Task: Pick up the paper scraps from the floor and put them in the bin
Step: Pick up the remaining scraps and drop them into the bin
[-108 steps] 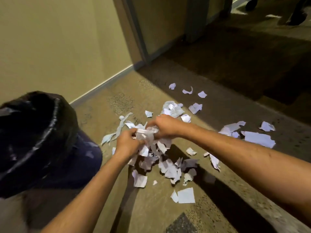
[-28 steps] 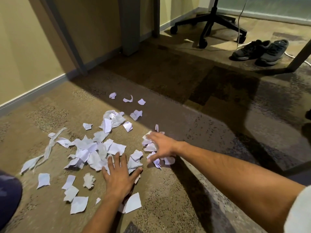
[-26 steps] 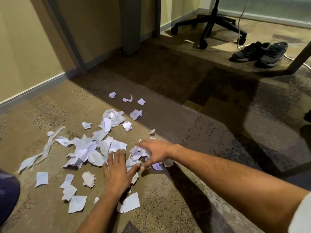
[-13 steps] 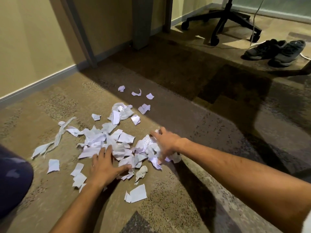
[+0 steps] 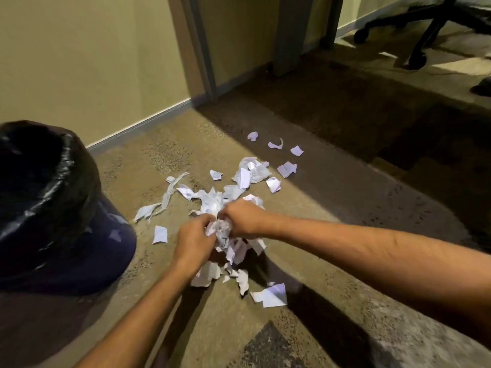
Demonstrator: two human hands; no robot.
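Observation:
White paper scraps (image 5: 248,176) lie scattered on the brown carpet in the middle of the view. My left hand (image 5: 192,241) and my right hand (image 5: 243,217) press together around a crumpled bunch of scraps (image 5: 223,231), with loose pieces hanging below them. More scraps lie under my hands, and a flat piece (image 5: 273,296) sits nearer to me. The bin (image 5: 53,197), dark blue with a black liner, stands at the left, its mouth open and its inside dark.
A beige wall with a grey skirting board (image 5: 138,126) runs behind the bin. A grey post (image 5: 287,35) stands at the back. Office chair legs with castors (image 5: 417,59) are at the far right. A long paper strip (image 5: 167,195) lies between bin and pile.
My hands, flat on the floor a second ago, swept scraps inward and now close together around a bunch. The view has swung left, so the bin is back in sight.

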